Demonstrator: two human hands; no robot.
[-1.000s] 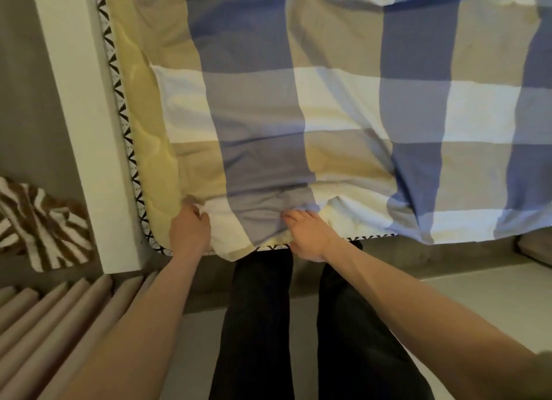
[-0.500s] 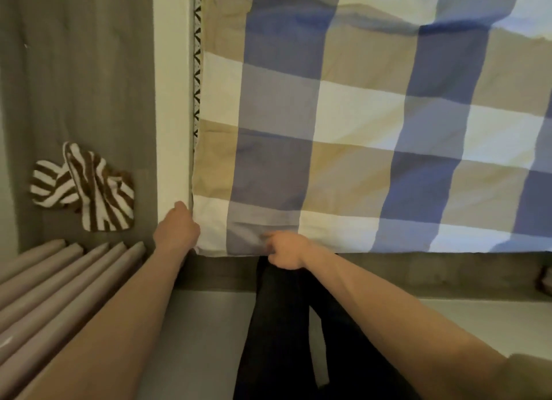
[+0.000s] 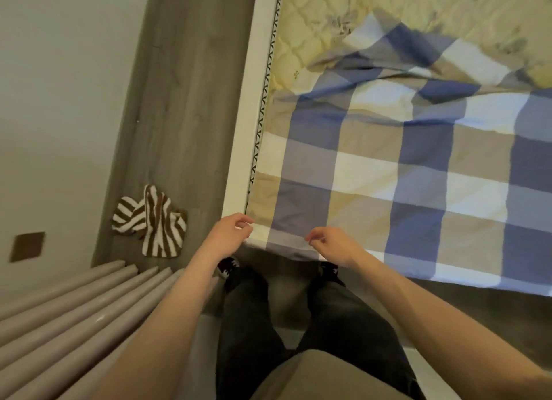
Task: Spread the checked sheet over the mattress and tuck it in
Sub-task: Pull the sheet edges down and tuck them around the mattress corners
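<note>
The blue, beige and white checked sheet (image 3: 418,175) lies flat over the near part of the mattress. Its near edge hangs over the bed's end. Farther back the sheet is rumpled, and the quilted yellow mattress (image 3: 313,20) shows bare beyond it. My left hand (image 3: 230,235) hovers at the sheet's near left corner with its fingers loosely curled and nothing in them. My right hand (image 3: 334,247) hangs just over the sheet's near edge, a hand's width to the right, fingers also loose and apart.
A white bed frame rail (image 3: 242,130) runs along the mattress's left side. On the grey wooden floor (image 3: 185,86) lies a brown-and-white striped cloth (image 3: 152,223). Pale pleated folds (image 3: 74,310) fill the lower left. My dark trouser legs (image 3: 248,325) stand against the bed's end.
Both hands have let go of the sheet's near edge and lifted off it. The view has swung up, so the rumpled far part and the bare mattress now show.
</note>
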